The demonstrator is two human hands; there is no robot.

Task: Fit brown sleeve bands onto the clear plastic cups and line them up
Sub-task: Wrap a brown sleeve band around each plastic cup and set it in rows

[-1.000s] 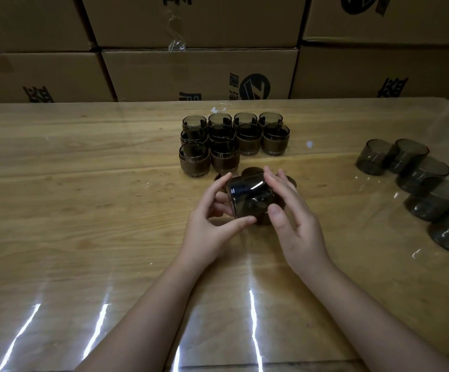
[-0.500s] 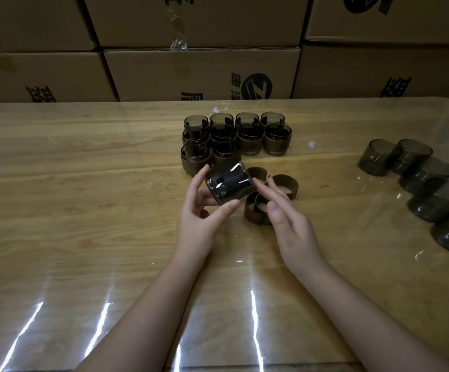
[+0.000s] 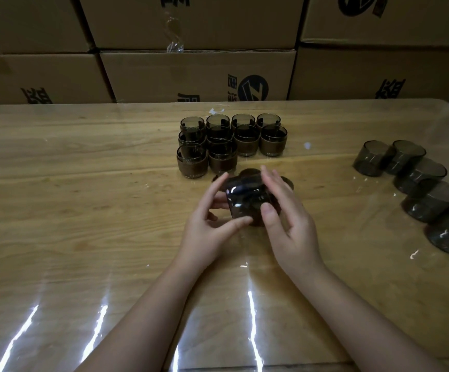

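Again both hands meet at mid-table: our left hand (image 3: 210,229) grips the bare clear plastic cup (image 3: 244,200) from its left side, thumb at the near edge and fingers curled behind. Our right hand (image 3: 290,226) closes on its right side, fingers laid across the top and thumb pressed to the near wall.

Half a second ago the left hand held that cup alone, raised and tilted, as the right reached down toward the loose brown sleeve bands (image 3: 250,171). Now the cup sits lower, directly over those bands, and the right hand is back on it. Whether a band came up with the right hand we cannot tell, since cup and fingers hide the spot, though something dark brown shows just beneath the cup. We judge the fitting of this cup to be starting, not finished.

Beyond the hands, ten banded cups (image 3: 192,165) stand in a tight block on the wooden table (image 3: 83,210), the front row two short. Well apart on the right, a curved line of bare cups (image 3: 430,200) waits, with cardboard boxes (image 3: 196,73) stacked behind.
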